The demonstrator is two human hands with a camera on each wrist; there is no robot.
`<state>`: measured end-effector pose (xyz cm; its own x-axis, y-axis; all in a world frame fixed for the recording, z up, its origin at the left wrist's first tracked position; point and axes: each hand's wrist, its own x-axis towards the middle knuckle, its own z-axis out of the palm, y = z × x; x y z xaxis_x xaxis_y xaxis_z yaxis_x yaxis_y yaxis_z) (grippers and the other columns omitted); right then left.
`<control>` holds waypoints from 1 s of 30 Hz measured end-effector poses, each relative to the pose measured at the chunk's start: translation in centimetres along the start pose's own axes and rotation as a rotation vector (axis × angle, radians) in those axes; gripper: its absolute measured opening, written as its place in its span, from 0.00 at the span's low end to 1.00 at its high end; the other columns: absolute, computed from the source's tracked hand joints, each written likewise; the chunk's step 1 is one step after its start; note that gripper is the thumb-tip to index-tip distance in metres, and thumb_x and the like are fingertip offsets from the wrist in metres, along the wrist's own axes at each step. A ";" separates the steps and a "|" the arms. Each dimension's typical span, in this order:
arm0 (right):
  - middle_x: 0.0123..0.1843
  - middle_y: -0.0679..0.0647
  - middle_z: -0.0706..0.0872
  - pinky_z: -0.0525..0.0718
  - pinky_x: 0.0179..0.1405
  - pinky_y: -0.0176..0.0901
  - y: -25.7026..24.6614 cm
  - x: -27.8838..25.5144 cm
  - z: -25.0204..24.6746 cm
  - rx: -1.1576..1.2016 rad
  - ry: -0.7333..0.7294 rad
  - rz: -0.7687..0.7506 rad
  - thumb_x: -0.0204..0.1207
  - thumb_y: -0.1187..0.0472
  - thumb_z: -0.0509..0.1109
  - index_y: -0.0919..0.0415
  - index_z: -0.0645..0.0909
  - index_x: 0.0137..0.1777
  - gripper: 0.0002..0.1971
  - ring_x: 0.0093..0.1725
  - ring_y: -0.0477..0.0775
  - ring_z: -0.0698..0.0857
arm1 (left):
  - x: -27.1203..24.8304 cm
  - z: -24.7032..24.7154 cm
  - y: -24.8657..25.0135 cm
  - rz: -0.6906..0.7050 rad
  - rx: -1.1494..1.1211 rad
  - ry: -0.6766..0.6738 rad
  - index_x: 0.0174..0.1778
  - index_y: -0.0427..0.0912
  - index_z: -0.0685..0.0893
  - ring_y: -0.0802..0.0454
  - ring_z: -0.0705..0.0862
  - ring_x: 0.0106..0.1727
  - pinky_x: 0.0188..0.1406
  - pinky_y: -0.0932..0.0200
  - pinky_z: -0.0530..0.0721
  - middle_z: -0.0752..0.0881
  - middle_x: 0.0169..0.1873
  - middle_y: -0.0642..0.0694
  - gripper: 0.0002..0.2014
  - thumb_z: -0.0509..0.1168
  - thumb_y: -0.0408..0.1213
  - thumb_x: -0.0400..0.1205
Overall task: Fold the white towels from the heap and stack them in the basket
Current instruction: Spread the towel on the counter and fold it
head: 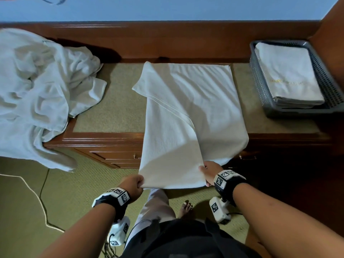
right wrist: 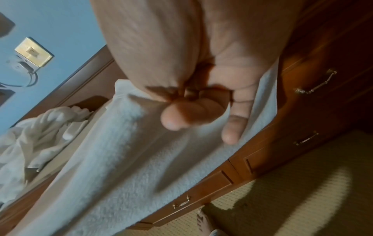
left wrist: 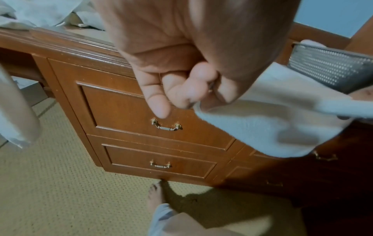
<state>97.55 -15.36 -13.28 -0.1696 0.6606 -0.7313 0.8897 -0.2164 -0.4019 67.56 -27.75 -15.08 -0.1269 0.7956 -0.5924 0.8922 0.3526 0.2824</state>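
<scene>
1. While the towel (head: 188, 108) lies spread across the surface (head: 111, 108) with its near end hanging over the front edge, my left hand (head: 133, 185) is curled tight round the near left corner, and my right hand (head: 209, 173) pinches the near right corner between thumb and fingers.
2. Terry like this is soft and limp; I judge it light, with no stiffness, so it will sag wherever I do not hold it.
3. Corners are the right places to take it, since both together keep the edge taut between my hands.
4. One flap already lies diagonally over the far part, so the layers may slide on each other when I carry the near edge forward.
5. Loose towels sit in the heap (head: 37, 86) at the left of the surface, partly hanging over its front edge.
6. Folded ones are stacked in the basket (head: 260, 81) at the far right, well apart from my hands.
7. I judge this fold only partly made.
</scene>
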 end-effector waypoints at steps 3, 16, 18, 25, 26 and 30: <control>0.39 0.55 0.90 0.81 0.36 0.41 0.0 0.6 0.1 -0.137 -0.006 0.078 0.86 0.59 0.58 0.55 0.77 0.46 0.09 0.35 0.52 0.90 | 0.6 0.1 -0.3 -0.020 0.137 -0.147 0.35 0.48 0.77 0.44 0.82 0.44 0.43 0.58 0.79 0.86 0.43 0.46 0.06 0.62 0.34 0.77; 0.85 0.55 0.56 0.71 0.78 0.57 -7.5 6.4 -5.2 -0.484 0.219 -0.200 0.83 0.54 0.65 0.43 0.66 0.81 0.26 0.84 0.60 0.59 | 11.7 -13.1 -1.0 -0.005 0.113 -0.039 0.55 0.45 0.80 0.42 0.84 0.57 0.48 0.56 0.77 0.86 0.57 0.43 0.08 0.63 0.44 0.85; 0.89 0.55 0.45 0.62 0.83 0.60 -9.2 8.2 -6.6 -0.565 0.196 -0.187 0.84 0.52 0.63 0.40 0.62 0.83 0.29 0.88 0.62 0.45 | 14.2 -15.7 -0.2 -0.001 0.073 -0.015 0.54 0.43 0.80 0.41 0.84 0.55 0.49 0.54 0.78 0.86 0.55 0.42 0.07 0.63 0.42 0.85; 0.85 0.55 0.23 0.45 0.81 0.74 -11.0 13.0 -10.2 -0.715 0.030 -0.042 0.81 0.41 0.58 0.35 0.46 0.86 0.36 0.86 0.62 0.29 | 19.2 -20.4 -0.1 0.010 0.002 0.010 0.49 0.48 0.79 0.43 0.84 0.54 0.48 0.58 0.77 0.87 0.53 0.44 0.03 0.64 0.43 0.85; 0.85 0.55 0.21 0.44 0.80 0.76 -11.2 13.4 -10.4 -0.696 0.048 -0.012 0.82 0.39 0.57 0.35 0.44 0.86 0.36 0.85 0.63 0.28 | 19.5 -20.7 -0.4 0.005 -0.006 -0.009 0.49 0.49 0.79 0.44 0.84 0.54 0.48 0.59 0.76 0.86 0.52 0.45 0.03 0.64 0.43 0.85; 0.83 0.55 0.18 0.45 0.78 0.80 -13.1 16.0 -11.1 -0.599 0.060 0.079 0.82 0.34 0.53 0.36 0.37 0.86 0.38 0.85 0.65 0.28 | 21.0 -21.9 -1.8 -0.023 -0.002 -0.051 0.49 0.48 0.80 0.46 0.83 0.51 0.47 0.58 0.76 0.86 0.50 0.47 0.04 0.61 0.42 0.85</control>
<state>87.91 6.05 -13.61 -0.0843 0.7022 -0.7070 0.9854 0.1642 0.0456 53.83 -0.84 -11.50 -0.1247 0.7610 -0.6367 0.8883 0.3714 0.2700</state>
